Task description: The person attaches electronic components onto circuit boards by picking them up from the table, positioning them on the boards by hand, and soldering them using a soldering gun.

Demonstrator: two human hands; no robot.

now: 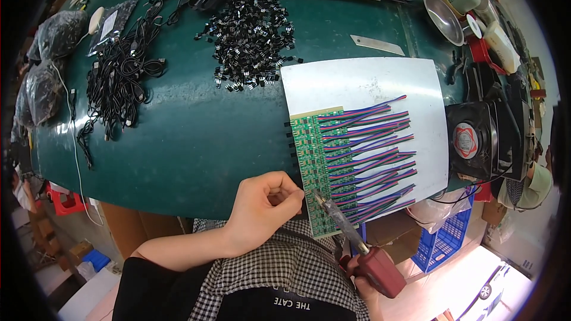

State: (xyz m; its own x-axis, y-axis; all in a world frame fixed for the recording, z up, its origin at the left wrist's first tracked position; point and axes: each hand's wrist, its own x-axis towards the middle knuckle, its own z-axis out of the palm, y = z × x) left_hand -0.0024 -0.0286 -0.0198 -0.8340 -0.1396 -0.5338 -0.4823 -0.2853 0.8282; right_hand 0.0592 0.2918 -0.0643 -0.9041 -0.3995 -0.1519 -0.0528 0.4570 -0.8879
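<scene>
A panel of green circuit boards [310, 160] lies on a white sheet [363, 83], with bundles of purple, red and black wires [383, 172] running off to the right. Small black parts stick out along the upper left edge of the panel. My left hand [259, 207] is closed in a pinch at the panel's lower left edge; what it holds is hidden by the fingers. In my right hand [367, 282] is a soldering iron [380, 270] with a dark red handle, its tip over the lower part of the boards. The right hand's fingers are partly hidden behind the handle.
A heap of small black parts [250, 35] lies beyond the boards, with black cables [122, 77] left of it. A flat blade [377, 44] is at the far side. A fan [473, 139] stands at right, near a metal bowl [444, 19] and solder spool [471, 26].
</scene>
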